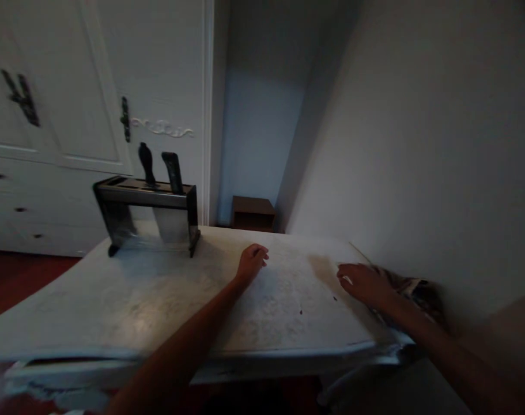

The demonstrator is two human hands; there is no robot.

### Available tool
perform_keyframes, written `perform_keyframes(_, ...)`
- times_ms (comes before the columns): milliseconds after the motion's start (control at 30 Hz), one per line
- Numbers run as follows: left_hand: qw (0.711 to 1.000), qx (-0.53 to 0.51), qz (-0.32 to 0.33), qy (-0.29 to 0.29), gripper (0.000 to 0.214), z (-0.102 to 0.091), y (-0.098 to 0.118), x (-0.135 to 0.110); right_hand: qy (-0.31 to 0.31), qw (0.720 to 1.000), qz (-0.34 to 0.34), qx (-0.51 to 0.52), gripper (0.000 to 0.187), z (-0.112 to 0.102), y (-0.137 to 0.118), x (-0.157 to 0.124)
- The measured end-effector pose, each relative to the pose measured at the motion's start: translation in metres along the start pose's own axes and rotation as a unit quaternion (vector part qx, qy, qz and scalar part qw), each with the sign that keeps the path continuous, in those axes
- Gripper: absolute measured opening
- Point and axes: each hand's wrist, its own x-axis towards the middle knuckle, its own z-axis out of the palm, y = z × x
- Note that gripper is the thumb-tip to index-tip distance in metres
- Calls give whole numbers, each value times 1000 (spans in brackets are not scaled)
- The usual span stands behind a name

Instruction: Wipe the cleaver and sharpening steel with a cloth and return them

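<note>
My left hand (251,262) is over the middle of the white-covered table (176,311), its fingers loosely bent and apart, with nothing visible in them. To its left stands a knife block (143,199) with a dark metal frame and see-through sides. Two black handles rise from its top, a rounded knife handle (146,163) and a broader, flatter handle (173,172); a wide blade shows below. My right hand (363,282) is at the table's right side, fingers curved with a gap to the thumb, nothing visible between them. Beside it lies a dark patterned bundle (422,294), partly hidden by my wrist.
A thin stick (359,252) juts out behind my right hand, near the wall (418,144). Small dark specks (301,312) lie on the tabletop. Beyond the table are a white cabinet (167,75) and a brown open box (253,212). The red floor (20,276) shows at left.
</note>
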Motion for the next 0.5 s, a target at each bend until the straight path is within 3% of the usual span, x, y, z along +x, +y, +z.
perform_keyframes(133,997,39,66,25,20,-32,23,-21,5,991,-79,108,34,14,-35,27)
perform_keyframes(233,974,89,154,140,21,-74,46,-35,18,971,-133,199,32,19,-71,50)
perform_keyframes(367,889,130,267,349,16,-141,79,-46,18,936,-198,290,30,15,-130,82)
perform_keyframes(433,851,125,296,415,13,-174,92,-47,19,921,-204,330,28,12,-160,99)
perform_keyframes(500,829,132,285,463,16,-207,100,-45,18,905,-202,375,30,7,-189,117)
